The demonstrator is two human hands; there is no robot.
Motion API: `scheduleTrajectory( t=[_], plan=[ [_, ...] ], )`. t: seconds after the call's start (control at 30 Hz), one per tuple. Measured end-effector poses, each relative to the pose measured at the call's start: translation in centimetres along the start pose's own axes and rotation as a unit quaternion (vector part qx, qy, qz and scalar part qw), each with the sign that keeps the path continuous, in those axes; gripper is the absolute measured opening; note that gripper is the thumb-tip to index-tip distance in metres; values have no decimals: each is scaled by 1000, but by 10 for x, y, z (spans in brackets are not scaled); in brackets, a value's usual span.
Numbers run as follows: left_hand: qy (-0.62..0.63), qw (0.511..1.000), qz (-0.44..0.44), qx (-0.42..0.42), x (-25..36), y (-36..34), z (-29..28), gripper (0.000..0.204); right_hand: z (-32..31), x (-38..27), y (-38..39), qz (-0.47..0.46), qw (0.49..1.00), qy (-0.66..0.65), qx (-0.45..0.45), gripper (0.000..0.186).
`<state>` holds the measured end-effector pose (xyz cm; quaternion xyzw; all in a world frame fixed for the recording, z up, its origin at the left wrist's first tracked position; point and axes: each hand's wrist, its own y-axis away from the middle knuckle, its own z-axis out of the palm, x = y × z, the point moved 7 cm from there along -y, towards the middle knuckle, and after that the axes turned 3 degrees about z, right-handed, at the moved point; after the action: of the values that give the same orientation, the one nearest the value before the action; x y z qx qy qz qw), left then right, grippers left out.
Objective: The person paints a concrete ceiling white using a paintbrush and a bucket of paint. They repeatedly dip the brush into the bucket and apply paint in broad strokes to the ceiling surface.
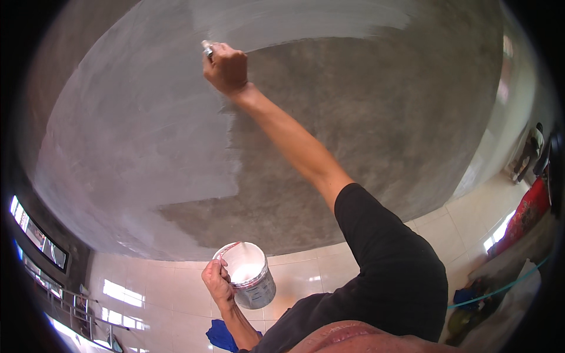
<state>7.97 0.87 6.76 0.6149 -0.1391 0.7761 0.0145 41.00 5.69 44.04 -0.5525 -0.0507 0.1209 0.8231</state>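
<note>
Up at the wall, my right hand [226,67] is closed around a paintbrush [206,48]; only its pale end and a shiny metal band show past the fingers. Behind it stands a grey wall [353,129], with a lighter coat over the left side and along the top, and darker bare plaster at the centre and right. Low in front of me, my left hand [219,283] grips the handle of a paint bucket [256,294] at its left side. White paint [246,272] shows inside the bucket, which hangs a little tilted.
Glossy pale floor tiles [165,294] run along the wall's foot. A metal ladder or frame [82,312] is by the windows at lower left. Blue cloth [222,336] lies below my left arm. At right are a person [529,153], red fabric [524,215] and a green hose [500,291].
</note>
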Motion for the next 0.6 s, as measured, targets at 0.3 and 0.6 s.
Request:
scheduleTrajectory(
  t=[0.3,0.6],
  plan=[
    [-15,998,31,61,20,6,6,27,-116,152,-65,158,986,31,-48,22],
    [-1,995,52,90,23,9,6,27,-363,308,-130,134,961,236,62,26]
  ],
)
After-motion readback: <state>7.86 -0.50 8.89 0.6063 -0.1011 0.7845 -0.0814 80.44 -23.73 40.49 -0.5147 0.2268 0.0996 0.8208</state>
